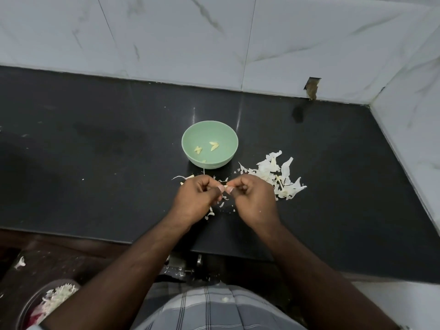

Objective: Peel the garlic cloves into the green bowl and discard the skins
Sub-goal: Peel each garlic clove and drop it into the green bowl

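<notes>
Right now both hands meet over the dark polished stone bench, just in front of the small pale green round bowl point(209, 145). The left hand point(197, 201) has its fingers curled in, thumb and forefinger pinching one end of a small pale garlic clove point(226, 186); the right hand point(252, 198) is curled the same way and pinches the other end. Little of the clove shows between the fingertips, so how much skin remains on it cannot be told.

Several peeled yellowish clove pieces point(213, 146) already lie in the bowl. A heap of white papery garlic skins point(277, 175) sits on the bench to the right of the bowl, with smaller scraps scattered under and around the hands. A round metal bin holding white skins point(51, 303) stands low at the left, below the bench edge.

To do this step well, one hand should probably hold the clove steady while the other nail lifts the skin at the tip and strips it along the length, not across. Keeping the work close to the bowl would let the bare clove drop straight in. Loose skins are light, so gathering them in one sweep toward the bin seems wiser than picking them singly.
</notes>
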